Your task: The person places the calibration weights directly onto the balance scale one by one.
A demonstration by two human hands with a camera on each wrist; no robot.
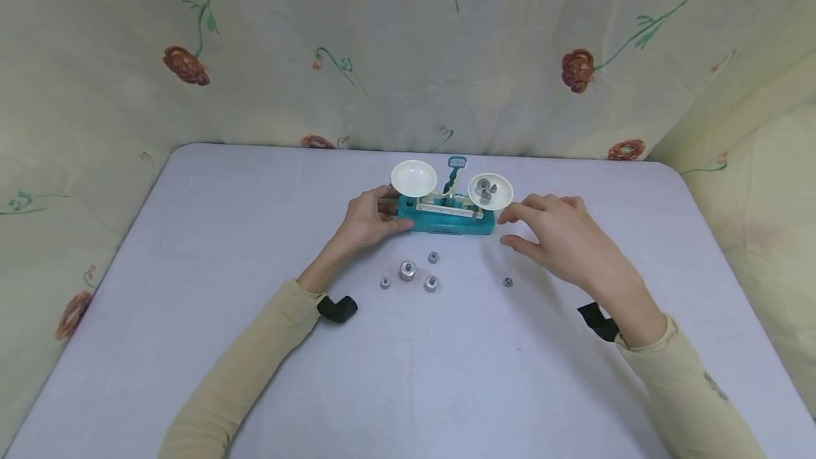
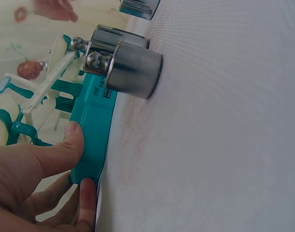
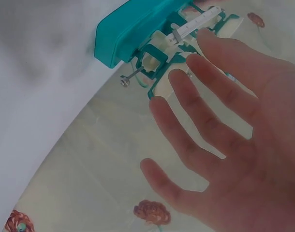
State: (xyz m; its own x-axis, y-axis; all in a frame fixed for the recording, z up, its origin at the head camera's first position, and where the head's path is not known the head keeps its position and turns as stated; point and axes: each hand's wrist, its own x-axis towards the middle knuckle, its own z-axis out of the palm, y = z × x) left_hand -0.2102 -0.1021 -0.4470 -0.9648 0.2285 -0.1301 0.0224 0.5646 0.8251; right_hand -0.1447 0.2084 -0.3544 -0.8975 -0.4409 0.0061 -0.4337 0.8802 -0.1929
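A teal balance scale (image 1: 446,224) with two white pans stands towards the back of the table. My left hand (image 1: 366,222) grips the left end of its base; in the left wrist view the thumb lies on the front face and the fingers curl round the end. Several small metal weights (image 1: 484,186) sit in the right pan (image 1: 506,193), while the left pan (image 1: 414,178) holds nothing. Just off the scale's right end is my right hand (image 1: 564,239), fingers spread and relaxed with nothing in them, as the right wrist view shows.
In front of the scale stand several knobbed metal weights, the largest (image 1: 407,271) among smaller ones. One small weight (image 1: 508,282) is apart from them, to the right. A pale cloth covers the table (image 1: 408,388), and a flowered curtain (image 1: 382,41) hangs behind it.
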